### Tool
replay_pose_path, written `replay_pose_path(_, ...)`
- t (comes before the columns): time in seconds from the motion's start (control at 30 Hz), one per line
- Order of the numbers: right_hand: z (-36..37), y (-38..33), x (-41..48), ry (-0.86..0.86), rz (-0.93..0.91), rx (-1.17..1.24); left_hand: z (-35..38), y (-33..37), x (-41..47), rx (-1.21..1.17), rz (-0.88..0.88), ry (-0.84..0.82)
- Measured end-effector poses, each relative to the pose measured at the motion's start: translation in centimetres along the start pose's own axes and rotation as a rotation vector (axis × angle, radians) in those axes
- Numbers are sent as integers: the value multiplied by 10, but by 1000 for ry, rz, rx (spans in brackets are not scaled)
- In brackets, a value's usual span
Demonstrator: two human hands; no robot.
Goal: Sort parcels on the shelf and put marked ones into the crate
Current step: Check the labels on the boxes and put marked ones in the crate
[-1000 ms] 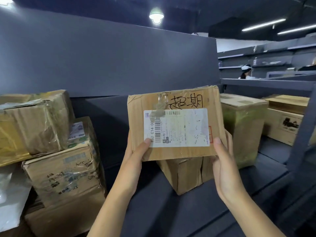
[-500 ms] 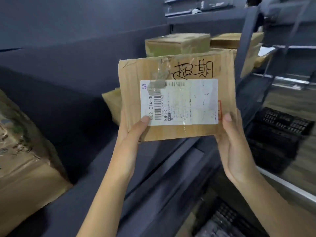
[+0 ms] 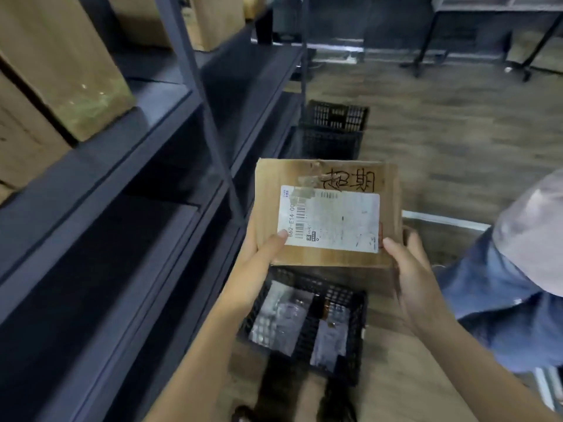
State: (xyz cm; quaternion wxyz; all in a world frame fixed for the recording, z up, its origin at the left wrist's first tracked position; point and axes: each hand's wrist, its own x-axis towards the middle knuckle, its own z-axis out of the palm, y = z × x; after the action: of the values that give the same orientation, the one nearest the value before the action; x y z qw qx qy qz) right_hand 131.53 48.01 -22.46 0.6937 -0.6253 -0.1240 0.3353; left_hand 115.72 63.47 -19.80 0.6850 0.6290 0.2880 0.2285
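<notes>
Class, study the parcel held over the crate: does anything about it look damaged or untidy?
Yes. The cardboard parcel in both hands has a ragged, dented top edge, and a crumpled strip of tape overlaps its shipping label.

Creased matt cardboard parcel (image 3: 327, 175), glossy taped paper label (image 3: 330, 220), black plastic-mesh crate (image 3: 335, 303).

Both forearms reach toward 12 o'clock; the left hand (image 3: 259, 266) and right hand (image 3: 417, 287) clamp opposite lower corners, thumbs on front.
</notes>
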Motion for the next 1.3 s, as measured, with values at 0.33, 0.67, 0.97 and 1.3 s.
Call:
replay_pose_path(0.33,-62,135,51,156,321,-125,51,-158,74,38,-428,-73)
replay_pose_path(0.67,-94,379,148,167,534,-167,26,-440,145,212,-723,-99)
replay_pose_path(0.97,-146,544,221,318,557,-386,52,-626,198,309,-753,-171)
replay_pose_path(1.3,-155,665,273,352,507,-752,75,-743,237,451,-732,-126)
